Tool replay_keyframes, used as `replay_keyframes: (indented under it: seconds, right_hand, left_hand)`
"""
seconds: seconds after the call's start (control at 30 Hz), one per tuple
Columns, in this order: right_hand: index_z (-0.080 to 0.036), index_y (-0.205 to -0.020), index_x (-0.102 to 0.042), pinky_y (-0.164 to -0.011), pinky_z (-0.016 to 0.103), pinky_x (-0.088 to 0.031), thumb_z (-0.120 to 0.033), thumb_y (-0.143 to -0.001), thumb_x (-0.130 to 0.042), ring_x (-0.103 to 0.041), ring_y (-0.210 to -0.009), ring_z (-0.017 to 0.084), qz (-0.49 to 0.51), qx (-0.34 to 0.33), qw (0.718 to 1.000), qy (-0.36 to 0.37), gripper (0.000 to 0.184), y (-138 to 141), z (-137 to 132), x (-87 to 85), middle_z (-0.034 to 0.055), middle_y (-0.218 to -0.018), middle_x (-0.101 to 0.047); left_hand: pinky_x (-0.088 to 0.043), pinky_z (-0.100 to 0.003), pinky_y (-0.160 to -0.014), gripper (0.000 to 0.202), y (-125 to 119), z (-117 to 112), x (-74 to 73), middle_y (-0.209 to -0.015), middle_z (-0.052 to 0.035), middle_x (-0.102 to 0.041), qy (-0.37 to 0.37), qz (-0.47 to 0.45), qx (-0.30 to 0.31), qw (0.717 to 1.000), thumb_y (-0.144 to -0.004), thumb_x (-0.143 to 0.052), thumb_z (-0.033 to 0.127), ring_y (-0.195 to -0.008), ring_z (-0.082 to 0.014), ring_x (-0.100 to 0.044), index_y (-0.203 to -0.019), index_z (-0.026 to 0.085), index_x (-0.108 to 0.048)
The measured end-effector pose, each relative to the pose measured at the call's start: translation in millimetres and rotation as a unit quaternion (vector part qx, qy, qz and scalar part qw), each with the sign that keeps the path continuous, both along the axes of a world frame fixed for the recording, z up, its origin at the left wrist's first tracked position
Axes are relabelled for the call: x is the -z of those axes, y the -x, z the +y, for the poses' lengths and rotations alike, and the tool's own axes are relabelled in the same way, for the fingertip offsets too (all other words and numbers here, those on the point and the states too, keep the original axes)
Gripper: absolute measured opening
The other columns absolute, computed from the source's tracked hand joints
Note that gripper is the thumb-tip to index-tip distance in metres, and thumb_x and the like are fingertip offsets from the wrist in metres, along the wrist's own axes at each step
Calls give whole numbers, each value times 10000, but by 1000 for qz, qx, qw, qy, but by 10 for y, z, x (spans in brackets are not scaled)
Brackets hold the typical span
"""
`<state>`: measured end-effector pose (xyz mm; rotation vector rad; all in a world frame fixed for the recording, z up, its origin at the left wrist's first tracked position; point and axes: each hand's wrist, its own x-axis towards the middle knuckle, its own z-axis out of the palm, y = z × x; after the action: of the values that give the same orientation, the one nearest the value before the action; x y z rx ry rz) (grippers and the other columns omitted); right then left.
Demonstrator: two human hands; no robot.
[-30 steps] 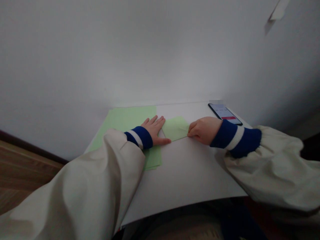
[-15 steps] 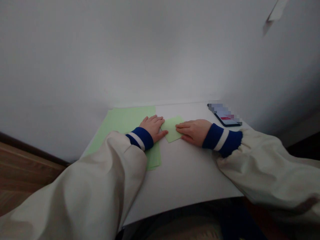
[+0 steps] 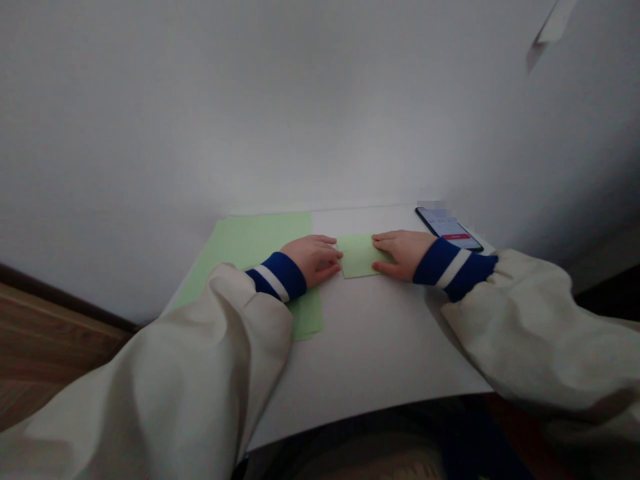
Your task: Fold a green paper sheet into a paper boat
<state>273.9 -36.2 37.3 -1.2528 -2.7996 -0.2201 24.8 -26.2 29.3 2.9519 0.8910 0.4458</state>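
Observation:
A small folded piece of pale green paper [image 3: 358, 257] lies flat on the white tabletop [image 3: 370, 347], between my hands. My left hand [image 3: 313, 260] rests palm down, its fingertips at the paper's left edge. My right hand [image 3: 403, 254] lies on the paper's right end, with the thumb along the lower edge and the fingers along the upper edge. A large green paper sheet [image 3: 250, 241] lies to the left, partly under my left sleeve.
A smartphone [image 3: 449, 228] with a lit screen lies at the table's far right corner. A white wall rises behind the table. A wooden floor shows at the lower left, beyond the table's edge. My pale sleeves with blue striped cuffs cover the near table.
The folded paper has turned from a tilted diamond to a squarer position and shifted right. My left hand has slid right to its edge, and my right hand has settled on it.

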Motion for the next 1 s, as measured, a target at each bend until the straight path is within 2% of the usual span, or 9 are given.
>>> replay_keyframes:
  seconds: [0.07, 0.13, 0.23, 0.33, 0.43, 0.53, 0.77, 0.9, 1.0]
  right_hand:
    - [-26, -1161, -555, -954, 382, -413, -445, -852, -428, -523, -1130, 273, 2, 14, 1000, -4, 536, 28, -1, 38, 214, -1223, -553]
    - [-6, -1222, -503, -987, 382, -385, -424, -865, -411, -486, -1177, 266, 10, 16, 1000, -6, 557, 44, 9, 80, 220, -1269, -514]
    - [-37, -1251, -497, -1000, 405, -367, -399, -876, -406, -468, -1194, 264, 16, 2, 1000, -12, 529, 45, 34, 117, 206, -1290, -501]
    - [-100, -1215, -556, -970, 421, -383, -348, -886, -407, -514, -1124, 257, 19, -23, 999, -31, 439, 57, 43, 98, 166, -1243, -555]
    - [-166, -1148, -616, -905, 381, -424, -217, -874, -412, -563, -997, 206, 41, -76, 996, -33, 346, 98, 30, 54, 108, -1139, -628]
    - [-184, -1121, -635, -866, 370, -437, -144, -837, -429, -563, -943, 187, 59, -135, 989, -21, 353, 140, -1, 32, 104, -1096, -641]
    - [-240, -1135, -630, -858, 375, -426, -189, -795, -464, -537, -935, 190, 52, -194, 980, -1, 382, 158, -86, -2, 76, -1108, -616]
    - [-248, -1140, -622, -840, 348, -427, -221, -809, -460, -527, -940, 187, 24, -180, 983, 17, 369, 181, -145, -65, 58, -1114, -611]
    - [-237, -1166, -598, -780, 346, -434, -306, -850, -423, -521, -931, 203, 2, -151, 989, 3, 367, 215, -194, -88, 73, -1114, -598]
  left_hand:
    - [-427, -357, -970, 270, -15, -28, -19, -1007, -50, -688, 15, -2, 32, 999, -846, -435, 330, -1104, -186, -547, -902, 203, -667]
    - [-444, -359, -941, 286, -30, -49, -27, -1058, -57, -665, 24, 2, 36, 999, -854, -426, 338, -1068, -186, -564, -978, 206, -647]
    - [-453, -347, -920, 334, -49, -54, -13, -1125, -81, -624, 27, 10, 23, 999, -856, -413, 318, -1036, -185, -572, -1098, 185, -601]
    - [-384, -362, -997, 375, -64, -34, 8, -1235, -90, -566, 20, 31, 34, 999, -871, -391, 316, -1147, -196, -504, -1170, 182, -575]
    - [-311, -424, -1046, 438, -77, -19, 7, -1358, -101, -460, 27, 79, -8, 996, -887, -363, 346, -1257, -228, -407, -1270, 182, -495]
    - [-277, -465, -1055, 475, -87, -16, 0, -1392, -94, -419, 29, 113, -53, 992, -897, -322, 360, -1287, -225, -369, -1321, 171, -424]
    - [-297, -495, -1028, 506, -86, -3, 40, -1425, -122, -358, -2, 138, -102, 985, -896, -288, 375, -1289, -242, -364, -1342, 156, -385]
    - [-301, -518, -1024, 479, -96, 26, 21, -1387, -98, -423, -9, 139, -130, 982, -889, -304, 331, -1259, -249, -407, -1311, 141, -427]
    - [-352, -481, -999, 440, -109, 76, 5, -1345, -86, -479, -9, 132, -126, 983, -878, -331, 276, -1228, -244, -446, -1265, 135, -485]
